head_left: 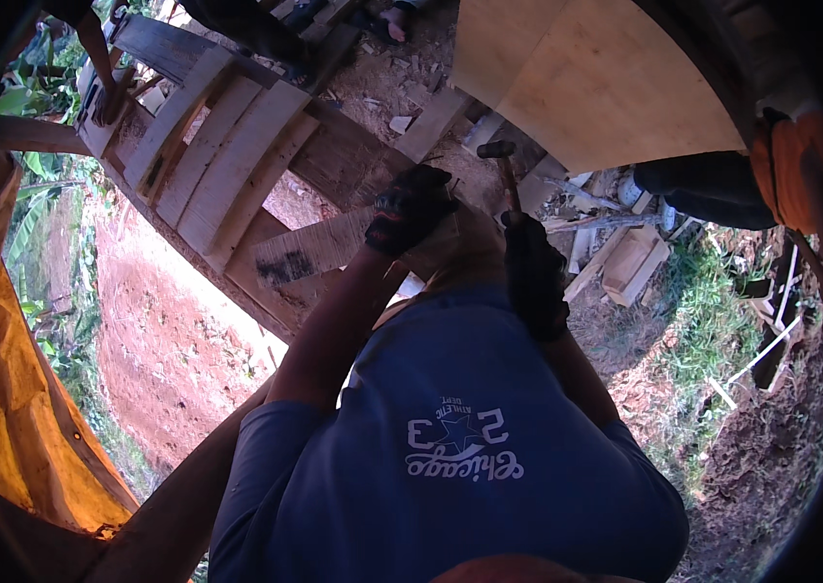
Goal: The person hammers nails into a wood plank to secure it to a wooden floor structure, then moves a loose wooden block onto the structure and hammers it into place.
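My left hand (409, 207) wears a dark glove and presses on a weathered wooden plank (309, 248) that has a dark stain. My right hand (533, 272), also gloved, is closed around the handle of a hammer (501, 160) whose head points up and away, just right of the left hand. Both hands work at the edge of a slatted wooden platform (227, 155) that I look down on past my blue shirt.
A large plywood sheet (596, 78) lies at upper right. Wood offcuts (630, 257) are scattered on the ground by grass. Red earth (164, 321) lies below left, an orange tarp (13, 428) at far left. Another person's hand (108, 97) grips the platform's far end.
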`<action>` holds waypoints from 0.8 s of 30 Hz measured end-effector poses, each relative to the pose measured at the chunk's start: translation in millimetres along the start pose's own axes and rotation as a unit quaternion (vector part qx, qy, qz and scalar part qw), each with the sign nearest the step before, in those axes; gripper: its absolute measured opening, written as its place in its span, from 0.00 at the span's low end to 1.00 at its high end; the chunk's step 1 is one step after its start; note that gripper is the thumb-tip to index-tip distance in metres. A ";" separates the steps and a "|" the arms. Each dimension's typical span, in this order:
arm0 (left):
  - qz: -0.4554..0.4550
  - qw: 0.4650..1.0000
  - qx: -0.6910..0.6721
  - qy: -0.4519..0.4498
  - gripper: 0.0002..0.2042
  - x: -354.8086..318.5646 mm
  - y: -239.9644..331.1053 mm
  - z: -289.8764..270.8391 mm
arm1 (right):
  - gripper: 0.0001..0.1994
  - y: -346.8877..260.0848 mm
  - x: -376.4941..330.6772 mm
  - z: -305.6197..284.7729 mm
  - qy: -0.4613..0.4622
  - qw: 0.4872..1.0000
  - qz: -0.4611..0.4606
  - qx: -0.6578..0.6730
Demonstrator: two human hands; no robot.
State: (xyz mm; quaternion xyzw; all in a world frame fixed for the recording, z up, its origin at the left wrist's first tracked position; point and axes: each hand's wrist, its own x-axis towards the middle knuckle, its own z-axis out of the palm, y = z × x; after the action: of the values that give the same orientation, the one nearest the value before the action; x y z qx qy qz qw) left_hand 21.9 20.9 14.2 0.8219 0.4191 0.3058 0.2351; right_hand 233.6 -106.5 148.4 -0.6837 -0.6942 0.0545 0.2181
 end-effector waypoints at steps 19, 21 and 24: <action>-0.050 0.991 0.092 -0.078 0.49 -53.7 20.3 -87.4 | 0.13 21.0 -9.0 22.5 -0.097 0.981 0.057 0.160; -0.064 0.991 0.095 -0.071 0.49 -60.6 25.7 -86.9 | 0.14 23.0 -7.9 19.0 -0.137 0.973 0.067 0.171; -0.064 0.991 0.104 -0.055 0.50 -66.5 19.0 -87.9 | 0.17 21.7 -5.6 14.5 -0.133 0.974 0.039 0.181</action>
State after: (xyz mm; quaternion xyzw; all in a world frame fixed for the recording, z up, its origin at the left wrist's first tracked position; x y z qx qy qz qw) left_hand -60.0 -33.3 67.8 0.8288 0.4873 0.1993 0.1897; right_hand 248.0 -107.4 126.0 -0.6461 -0.6685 0.2778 0.2419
